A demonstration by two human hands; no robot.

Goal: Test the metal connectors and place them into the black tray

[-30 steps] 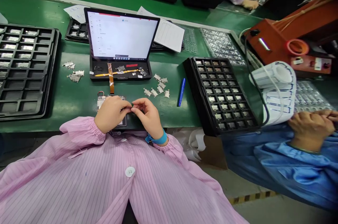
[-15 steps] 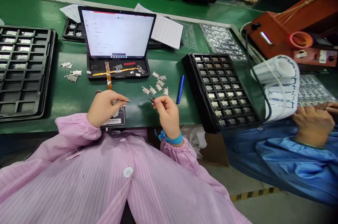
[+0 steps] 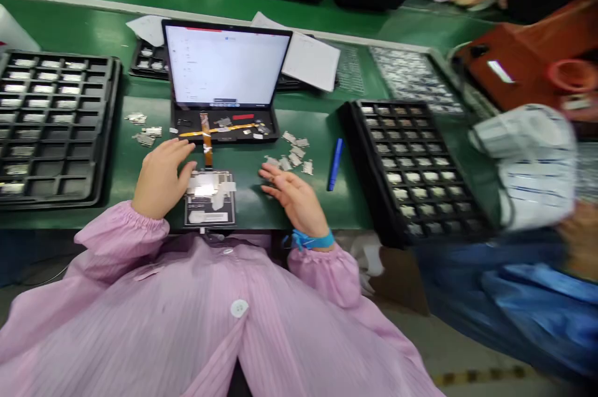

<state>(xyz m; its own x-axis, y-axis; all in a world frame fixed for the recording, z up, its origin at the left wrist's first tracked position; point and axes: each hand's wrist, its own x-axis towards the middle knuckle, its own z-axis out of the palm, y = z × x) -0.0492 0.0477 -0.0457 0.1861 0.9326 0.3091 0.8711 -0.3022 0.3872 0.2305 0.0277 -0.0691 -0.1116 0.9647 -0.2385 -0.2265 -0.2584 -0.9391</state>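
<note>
My left hand (image 3: 161, 177) rests open on the green mat, its fingers spread just left of a small circuit board (image 3: 209, 197) with white tape on it. An orange flex cable (image 3: 205, 138) runs from that board up to the tablet dock (image 3: 224, 126) below the lit screen (image 3: 228, 63). My right hand (image 3: 292, 192) lies open with fingers stretched out, right of the board and just below a loose pile of small metal parts (image 3: 293, 153). Nothing shows in either hand.
A black tray (image 3: 53, 119) with several metal parts stands at the left, another black tray (image 3: 411, 166) at the right. A blue pen (image 3: 334, 164) lies between the pile and the right tray. More loose parts (image 3: 144, 132) lie left of the dock. A co-worker's blue sleeve (image 3: 514, 297) is at the right.
My left hand let go of the thin piece and moved up left of the board. My right hand opened and dropped to the mat near the pile. The view shifted right and blurred.
</note>
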